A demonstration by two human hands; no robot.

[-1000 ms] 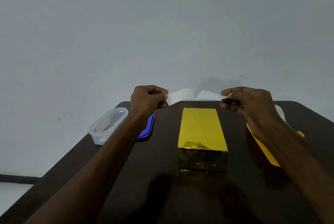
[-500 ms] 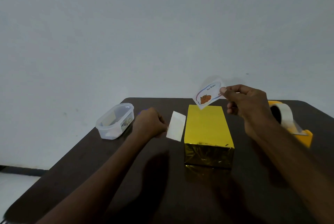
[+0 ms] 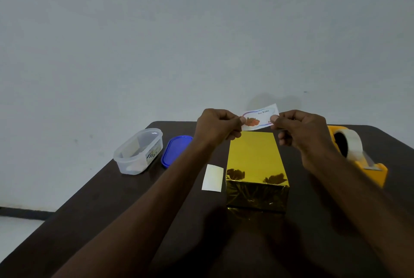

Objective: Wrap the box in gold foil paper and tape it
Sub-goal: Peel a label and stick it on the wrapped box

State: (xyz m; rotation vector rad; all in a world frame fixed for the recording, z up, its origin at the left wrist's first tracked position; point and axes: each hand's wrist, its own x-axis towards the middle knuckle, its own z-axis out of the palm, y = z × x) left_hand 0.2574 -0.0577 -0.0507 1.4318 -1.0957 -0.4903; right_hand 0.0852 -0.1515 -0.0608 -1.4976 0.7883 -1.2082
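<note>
1. Head view: the left hand (image 3: 216, 126) and right hand (image 3: 300, 128) each pinch one end of a "Best Wishes" sticker (image 3: 259, 117), fingers closed on it, held in the air.
2. The gold-foil-wrapped box (image 3: 254, 165) sits on the dark table (image 3: 112, 210) just below the fingertips.
3. A white backing paper (image 3: 212, 178) lies beside the box, under the left wrist.
4. Left of the left fingers: a blue lid (image 3: 175, 150) and a clear plastic container (image 3: 139, 151).
5. Right of the right fingers: a yellow tape dispenser (image 3: 358, 154).
</note>
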